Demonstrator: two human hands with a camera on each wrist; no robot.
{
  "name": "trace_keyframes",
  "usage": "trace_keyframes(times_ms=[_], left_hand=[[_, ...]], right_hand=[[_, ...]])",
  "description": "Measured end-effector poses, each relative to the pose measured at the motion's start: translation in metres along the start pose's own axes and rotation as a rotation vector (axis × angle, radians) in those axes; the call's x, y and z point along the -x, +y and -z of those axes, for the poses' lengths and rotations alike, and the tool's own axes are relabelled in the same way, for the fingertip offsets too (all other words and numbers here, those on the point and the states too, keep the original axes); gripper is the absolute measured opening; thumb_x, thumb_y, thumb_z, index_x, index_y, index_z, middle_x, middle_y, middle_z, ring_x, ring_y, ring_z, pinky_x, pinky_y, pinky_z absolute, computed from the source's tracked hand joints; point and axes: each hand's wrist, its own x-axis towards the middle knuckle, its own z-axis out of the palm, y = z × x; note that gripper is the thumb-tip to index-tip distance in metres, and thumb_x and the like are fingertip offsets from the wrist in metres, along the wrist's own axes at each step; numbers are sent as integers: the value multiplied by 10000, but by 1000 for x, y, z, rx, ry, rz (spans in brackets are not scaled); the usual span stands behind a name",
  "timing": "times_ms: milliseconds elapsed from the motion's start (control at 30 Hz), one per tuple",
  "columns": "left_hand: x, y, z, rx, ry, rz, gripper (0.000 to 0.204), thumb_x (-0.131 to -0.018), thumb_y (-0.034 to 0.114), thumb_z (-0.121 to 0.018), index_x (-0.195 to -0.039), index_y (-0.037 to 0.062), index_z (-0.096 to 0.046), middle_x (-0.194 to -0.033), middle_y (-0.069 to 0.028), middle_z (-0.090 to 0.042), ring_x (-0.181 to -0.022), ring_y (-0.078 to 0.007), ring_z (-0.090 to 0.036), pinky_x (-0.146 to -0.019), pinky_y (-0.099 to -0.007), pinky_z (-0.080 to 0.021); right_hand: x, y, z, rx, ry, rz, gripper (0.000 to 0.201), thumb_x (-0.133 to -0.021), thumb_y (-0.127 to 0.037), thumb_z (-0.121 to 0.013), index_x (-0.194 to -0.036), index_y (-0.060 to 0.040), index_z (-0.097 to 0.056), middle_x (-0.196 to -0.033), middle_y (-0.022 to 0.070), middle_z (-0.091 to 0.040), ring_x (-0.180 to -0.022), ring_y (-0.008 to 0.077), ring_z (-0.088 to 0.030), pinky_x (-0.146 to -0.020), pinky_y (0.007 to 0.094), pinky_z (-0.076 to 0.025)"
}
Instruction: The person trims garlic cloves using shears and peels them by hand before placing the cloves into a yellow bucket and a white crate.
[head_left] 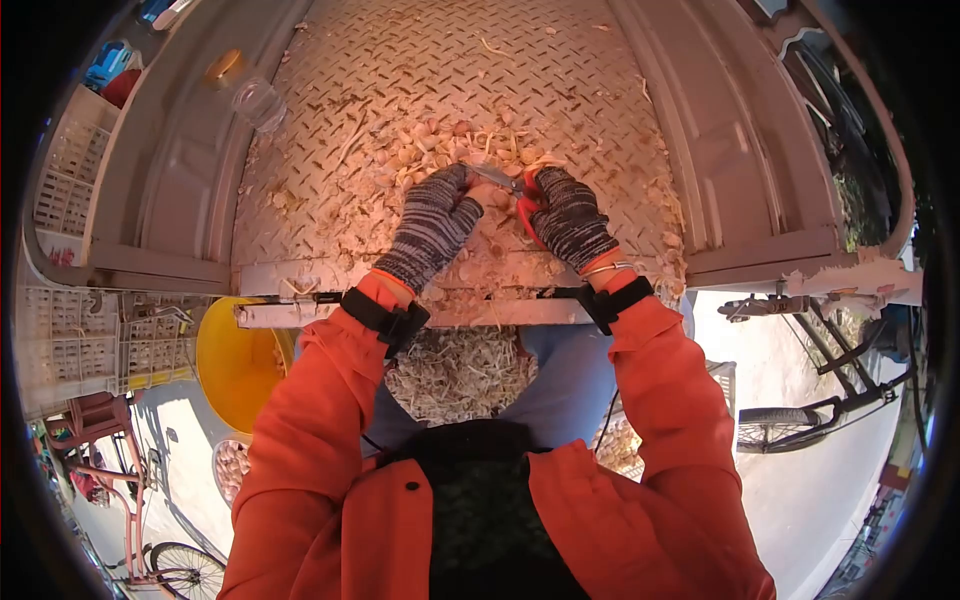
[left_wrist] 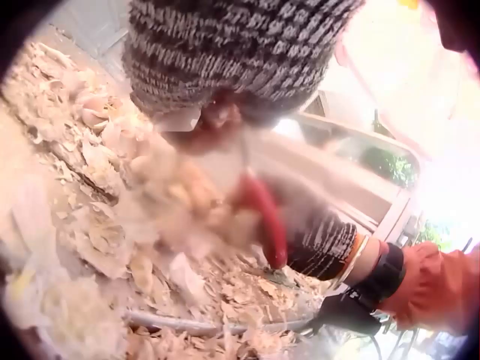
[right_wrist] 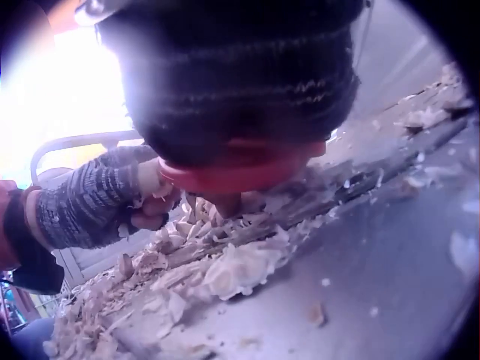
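My right hand (head_left: pixel 572 215), in a dark striped fingerless knit glove, grips red-handled scissors (head_left: pixel 499 179). Their metal blades point left, toward the fingertips of my left hand (head_left: pixel 435 225). That hand wears a matching grey glove and has its fingers curled in a pinch around a pale piece of garlic (left_wrist: pixel 180 120), mostly hidden by the glove. In the right wrist view the red scissor handle (right_wrist: pixel 232 176) crosses below the dark glove. A heap of garlic bulbs (head_left: pixel 430 145) lies just beyond both hands on the metal truck bed (head_left: pixel 480 60).
Dry garlic skins (right_wrist: pixel 240 270) litter the bed around the hands. A clear jar (head_left: pixel 258 102) with a yellowish lid stands by the left side wall. Below the bed's edge are a yellow bucket (head_left: pixel 230 355) and a heap of stalk trimmings (head_left: pixel 460 375). Bicycles stand on both sides.
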Motion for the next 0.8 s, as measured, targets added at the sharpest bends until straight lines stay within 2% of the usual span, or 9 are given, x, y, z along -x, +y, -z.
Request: trace_keyframes(times_ms=[33,100,233,300,433,567,633,700,800], left_hand=[[8,2,7,2,7,3,253,-860,156,-604,-1045,-12,-562,-870,-71,-598,-740,-179,-588,-640,-303,-506],[28,4,18,930,52,406,246,-885,156,-572,-1070,-2,-536,-884,-70,-574,-745,-170,-566,-627,-283,-490],[30,-23,-1,1350,-136,313,259,-898,103,-541,-1125,-12,-493,-943,-98,-548,-796,-179,-544,-663,-264,-477],[45,7,-14,1296,-177,336,295,-885,99,-566,-1147,-16,-494,-947,-62,-554,-841,-174,-564,-703,-260,-490],[78,34,-29,1211,-14,346,296,-870,131,-602,-1137,22,-535,-935,-10,-603,-865,-121,-596,-710,-214,-517],[103,49,-9,1164,-55,313,219,-863,165,-619,-1043,46,-580,-853,-31,-624,-666,-91,-593,-469,-162,-451],[115,54,0,998,-143,297,207,-865,169,-617,-1016,32,-578,-817,-50,-626,-622,-88,-580,-411,-148,-390],[123,50,-6,949,-127,261,202,-877,160,-594,-1020,19,-572,-813,-60,-626,-637,-91,-573,-461,-175,-418],[129,45,-4,844,-272,59,189,-900,156,-549,-989,-7,-585,-813,-74,-641,-669,-95,-557,-586,-239,-473]], right_hand=[[-2,3,-4,27,-5,-25,327,-707,-143,-719,-986,-25,-594,-889,141,-645,-809,285,-623,-725,354,-499],[-4,-1,-1,34,-67,-40,312,-711,-141,-719,-973,-25,-595,-883,139,-646,-792,274,-625,-710,352,-500],[0,-31,12,7,107,-31,268,-754,-119,-684,-976,3,-595,-879,136,-655,-785,234,-639,-698,328,-506],[13,-49,20,-230,44,-170,250,-778,-115,-658,-972,26,-589,-858,151,-657,-791,244,-648,-696,335,-509],[62,-79,18,-156,134,-80,227,-742,-80,-652,-927,31,-582,-864,192,-637,-780,286,-648,-685,334,-500],[99,-102,56,-242,151,-77,315,-708,-16,-661,-1009,20,-574,-880,125,-637,-809,193,-618,-728,301,-490],[111,-98,69,178,148,242,310,-693,-67,-683,-981,4,-590,-835,140,-626,-753,255,-618,-706,334,-494],[118,-105,76,203,190,276,309,-630,-147,-728,-897,-31,-623,-769,128,-601,-743,288,-593,-676,365,-485],[130,-100,75,3,-16,112,343,-626,-193,-802,-860,-18,-622,-744,124,-599,-665,272,-585,-633,346,-476]])
